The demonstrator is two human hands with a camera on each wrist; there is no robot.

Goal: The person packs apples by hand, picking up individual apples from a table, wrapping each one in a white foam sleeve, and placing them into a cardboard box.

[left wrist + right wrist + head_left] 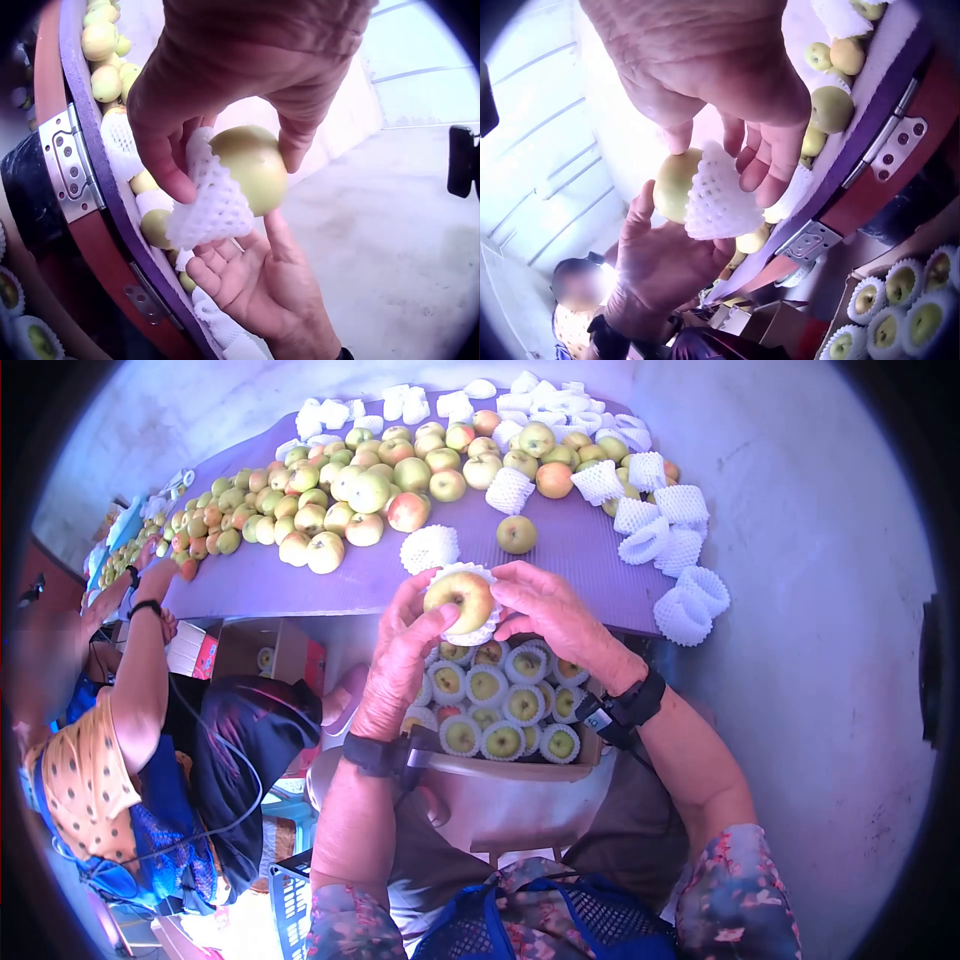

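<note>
A yellow-green apple (460,598) sits partly inside a white foam net sleeve (721,199), its bare end facing up toward the head. My left hand (400,645) grips it from the left, thumb across the bare end and fingers along the net, as the left wrist view shows. From the other side my right hand (560,618) holds the same apple, with its thumb on the bare skin and its fingers around the sleeve. Just below both hands is a cardboard box (545,770) of apples in foam nets.
A purple-covered table (580,585) bears a long heap of loose apples (390,475). Empty foam nets (685,605) lie on its right side and along the back. One green apple (517,535) lies near the front edge. Another person (140,740) sits at the left, reaching to the heap.
</note>
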